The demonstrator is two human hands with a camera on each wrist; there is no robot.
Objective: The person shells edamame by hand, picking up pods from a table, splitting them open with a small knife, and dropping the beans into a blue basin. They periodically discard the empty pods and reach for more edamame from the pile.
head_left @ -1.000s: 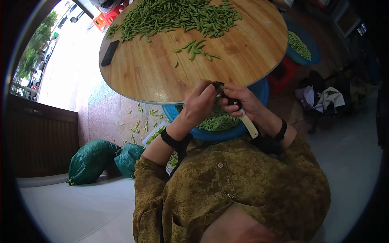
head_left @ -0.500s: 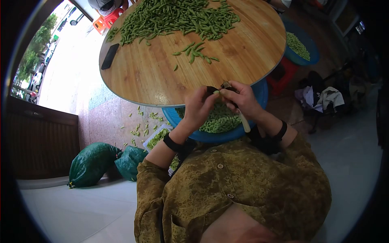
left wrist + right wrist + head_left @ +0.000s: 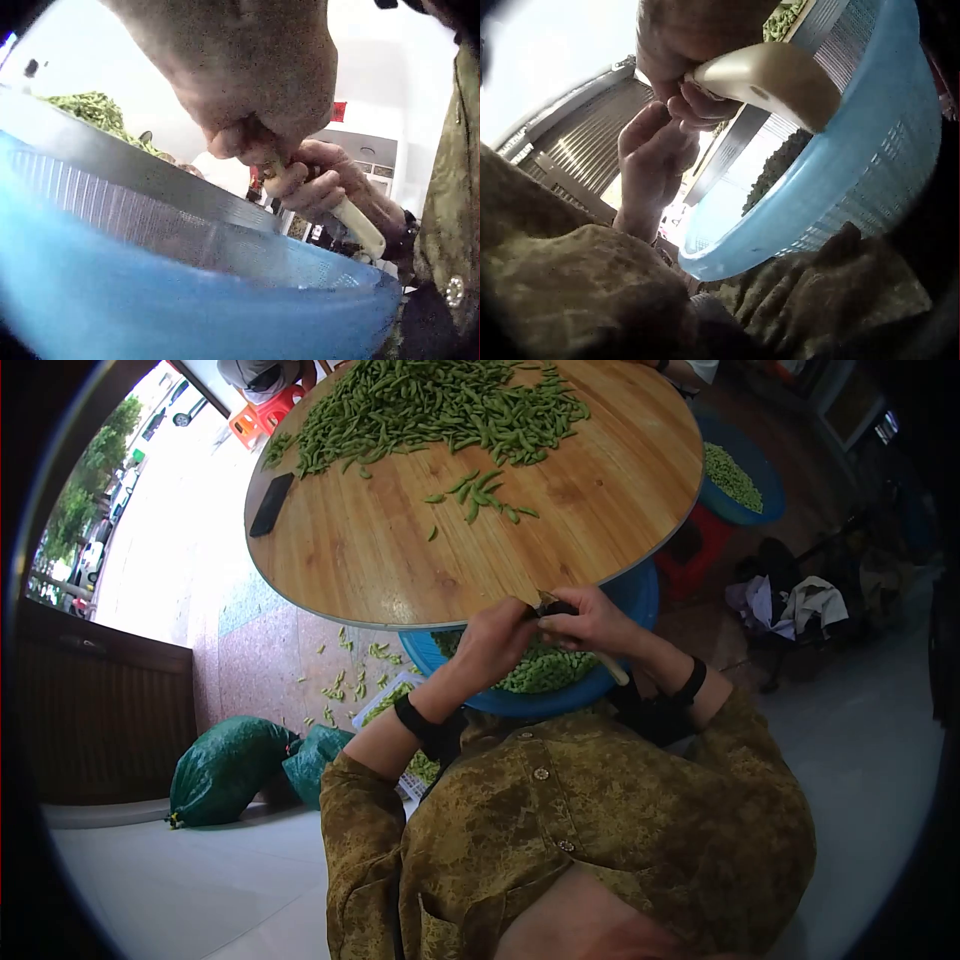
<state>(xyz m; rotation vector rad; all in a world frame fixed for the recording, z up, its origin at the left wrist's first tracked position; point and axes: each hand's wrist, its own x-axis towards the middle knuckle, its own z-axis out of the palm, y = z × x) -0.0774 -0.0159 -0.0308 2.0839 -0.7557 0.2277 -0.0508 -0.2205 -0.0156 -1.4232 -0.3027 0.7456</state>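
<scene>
Compared with half a second ago, both hands sit slightly lower at the head view's centre, and the left hand [image 3: 495, 643], formerly spread, curls in against the right; whether it grips anything is hidden. The right hand [image 3: 598, 625] has its fingers wrapped round one pale handle [image 3: 614, 669], above one blue basket [image 3: 530, 708] of green beans [image 3: 545, 673]. One pod heap [image 3: 430, 415] lies at upper centre, two green sacks [image 3: 228, 772] at lower left.
</scene>
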